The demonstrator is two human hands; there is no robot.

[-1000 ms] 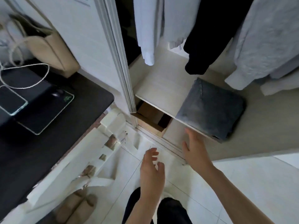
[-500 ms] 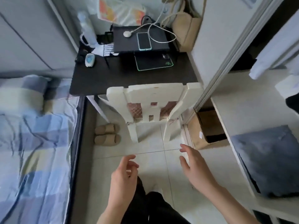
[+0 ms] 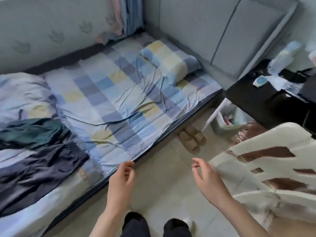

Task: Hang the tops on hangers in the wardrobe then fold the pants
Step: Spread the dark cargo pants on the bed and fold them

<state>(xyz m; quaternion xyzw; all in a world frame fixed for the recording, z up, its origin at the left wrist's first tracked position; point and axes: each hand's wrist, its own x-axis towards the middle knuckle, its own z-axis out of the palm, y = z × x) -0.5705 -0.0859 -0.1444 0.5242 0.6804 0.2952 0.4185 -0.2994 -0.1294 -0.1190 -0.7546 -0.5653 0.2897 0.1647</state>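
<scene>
Both hands are empty: the left hand (image 3: pixel 122 183) and the right hand (image 3: pixel 209 178) hang over the floor just off the bed (image 3: pixel 130 93) edge, fingers loosely curled around nothing. 2 garments lie on the bed's left part: navy pants (image 3: pixel 39 170) nearest the edge, a dark green piece (image 3: pixel 32 132) just behind them. The next step looks like reaching left for the navy pair. Best to pinch the waistband at both corners, lift and shake it flat before folding.

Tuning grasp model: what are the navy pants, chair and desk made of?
Navy pants: thin soft fabric, matte, heavily creased. Chair: probably painted wood, off-white; paint looks chipped. Desk: dark, smooth, slightly glossy top, likely laminate, though blur leaves it open.
</scene>
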